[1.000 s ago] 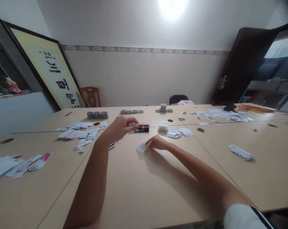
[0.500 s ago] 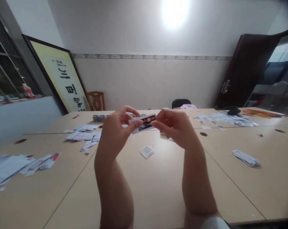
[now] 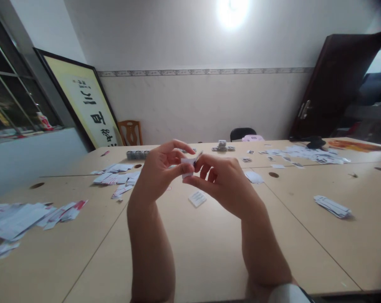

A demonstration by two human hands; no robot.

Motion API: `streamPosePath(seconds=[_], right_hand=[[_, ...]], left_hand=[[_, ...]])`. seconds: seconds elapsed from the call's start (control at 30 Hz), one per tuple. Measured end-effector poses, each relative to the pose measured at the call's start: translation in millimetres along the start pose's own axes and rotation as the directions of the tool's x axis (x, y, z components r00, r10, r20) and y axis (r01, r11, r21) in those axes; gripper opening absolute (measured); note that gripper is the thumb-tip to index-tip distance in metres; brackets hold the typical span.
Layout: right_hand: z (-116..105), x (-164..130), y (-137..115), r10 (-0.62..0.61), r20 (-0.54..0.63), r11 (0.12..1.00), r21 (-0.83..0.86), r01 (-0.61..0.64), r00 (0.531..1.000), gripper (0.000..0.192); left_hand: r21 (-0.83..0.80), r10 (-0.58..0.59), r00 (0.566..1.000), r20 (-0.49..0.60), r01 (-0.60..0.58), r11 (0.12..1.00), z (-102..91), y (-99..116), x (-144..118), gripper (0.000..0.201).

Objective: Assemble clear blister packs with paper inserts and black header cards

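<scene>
Head view, left hand (image 3: 159, 170), right hand (image 3: 225, 181), both raised, pinching white paper (image 3: 187, 161).

On my feed the left grip (image 3: 159, 170) was a bare human hand with slim, rounded fingers (image 3: 179, 144), matched by the right grip (image 3: 222, 181) in the same build. I saw the left forearm (image 3: 152, 256) bare and smooth, broadening down to where my picture cut it off. The right forearm (image 3: 264, 250) was bare too, tapering toward the wrist, and it met a white sleeve (image 3: 285, 293). A thin dark stripe (image 3: 306, 294) edged that cloth. Details of the nails came through too soft to read.
</scene>
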State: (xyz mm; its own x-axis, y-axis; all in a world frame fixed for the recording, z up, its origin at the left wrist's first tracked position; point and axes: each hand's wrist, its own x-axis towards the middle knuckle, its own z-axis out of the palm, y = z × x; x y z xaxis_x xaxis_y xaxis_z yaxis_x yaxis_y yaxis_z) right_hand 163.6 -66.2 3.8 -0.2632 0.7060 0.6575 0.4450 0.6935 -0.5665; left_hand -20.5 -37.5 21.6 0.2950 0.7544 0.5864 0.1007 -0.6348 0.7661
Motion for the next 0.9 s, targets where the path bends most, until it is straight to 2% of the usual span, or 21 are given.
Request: streamPosePath(seconds=[0.23, 0.47, 0.6, 0.9], right_hand=[[-6.2, 1.7, 2.0, -0.038, 0.071, 0.991, 0.132, 0.028, 0.997, 0.025], [-22.7, -3.5, 1.6, -0.088, 0.186, 0.98, 0.192, 0.052, 0.979, 0.018], [-26.1, -3.4, 5.1, -0.062, 0.186, 0.98, 0.198, 0.025, 0.981, 0.017], [-29.5, 0.3, 12.9, -0.024, 0.188, 0.962, 0.271, -0.028, 0.982, 0.012]], left_hand=[[-0.094, 0.083, 0.989, 0.12, -0.072, 0.993, 3.0, 0.4, 1.3, 0.025], [-0.023, 0.191, 0.967, 0.168, -0.189, 0.982, 8.2, 8.2, -6.8, 0.019], [-0.005, 0.158, 0.972, 0.172, -0.16, 0.987, 8.5, 9.8, -7.6, 0.017], [0.065, 0.085, 0.993, 0.079, -0.09, 0.994, 5.6, 7.8, -3.9, 0.024]])
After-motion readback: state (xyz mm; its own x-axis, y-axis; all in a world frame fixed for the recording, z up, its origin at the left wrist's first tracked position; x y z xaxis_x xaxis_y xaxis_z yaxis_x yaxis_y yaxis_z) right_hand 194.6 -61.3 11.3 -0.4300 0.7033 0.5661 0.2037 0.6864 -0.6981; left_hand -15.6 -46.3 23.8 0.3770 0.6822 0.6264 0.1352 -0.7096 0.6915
